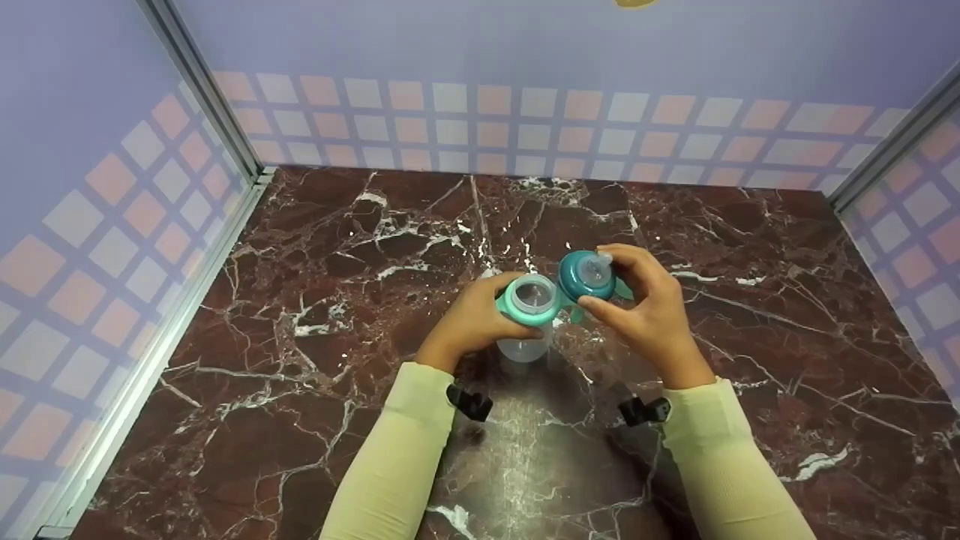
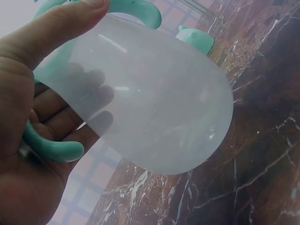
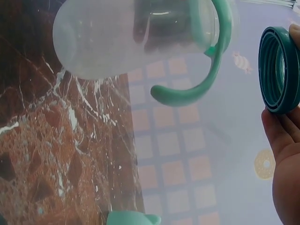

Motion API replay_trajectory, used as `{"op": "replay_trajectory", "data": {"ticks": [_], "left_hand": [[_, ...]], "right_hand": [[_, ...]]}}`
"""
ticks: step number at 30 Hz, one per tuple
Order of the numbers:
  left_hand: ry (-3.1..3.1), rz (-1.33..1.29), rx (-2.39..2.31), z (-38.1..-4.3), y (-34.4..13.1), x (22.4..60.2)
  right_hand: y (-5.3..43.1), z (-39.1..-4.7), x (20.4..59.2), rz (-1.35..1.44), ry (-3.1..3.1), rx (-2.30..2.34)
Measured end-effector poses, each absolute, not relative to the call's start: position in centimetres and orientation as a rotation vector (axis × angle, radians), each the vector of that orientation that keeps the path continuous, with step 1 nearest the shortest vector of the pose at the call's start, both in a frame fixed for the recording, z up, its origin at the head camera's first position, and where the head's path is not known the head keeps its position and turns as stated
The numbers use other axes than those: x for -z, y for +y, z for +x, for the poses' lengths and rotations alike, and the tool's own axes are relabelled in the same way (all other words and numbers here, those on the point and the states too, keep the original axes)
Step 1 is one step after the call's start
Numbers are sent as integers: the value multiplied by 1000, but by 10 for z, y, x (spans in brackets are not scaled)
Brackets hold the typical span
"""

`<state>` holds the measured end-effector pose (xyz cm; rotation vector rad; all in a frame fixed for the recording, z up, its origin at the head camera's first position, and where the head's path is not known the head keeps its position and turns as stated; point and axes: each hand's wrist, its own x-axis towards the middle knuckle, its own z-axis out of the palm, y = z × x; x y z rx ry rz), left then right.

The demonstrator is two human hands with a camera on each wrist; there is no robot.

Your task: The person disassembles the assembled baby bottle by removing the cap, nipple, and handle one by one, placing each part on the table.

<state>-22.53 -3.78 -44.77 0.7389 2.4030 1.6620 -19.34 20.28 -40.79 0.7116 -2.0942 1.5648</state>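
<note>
A translucent baby bottle [image 1: 523,349] with a mint-green collar and curved handles [image 3: 187,96] is upright in my left hand [image 1: 474,315], its mouth uncovered. In the left wrist view, my thumb lies on one side of the bottle [image 2: 164,93] and the fingers show through behind it. Just right of the bottle's mouth, my right hand [image 1: 651,307] pinches a teal screw ring [image 1: 574,276] with a clear nipple [image 1: 597,268] between thumb and fingers. The ring's threaded underside [image 3: 276,70] faces the bottle in the right wrist view, apart from it.
A mint-green cap [image 2: 197,40] with a small pointed bump rests on the dark red marbled tabletop [image 1: 360,300] beyond the bottle. Lilac walls with pink and white squares [image 1: 495,127] border the table at the back and both sides.
</note>
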Motion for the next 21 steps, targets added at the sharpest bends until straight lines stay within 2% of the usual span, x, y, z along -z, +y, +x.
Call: {"op": "replay_trajectory", "data": {"ticks": [21], "left_hand": [[2461, 706, -1644, -224, -39, 448]], "right_hand": [[214, -199, 423, 590, -2148, -1494]]}}
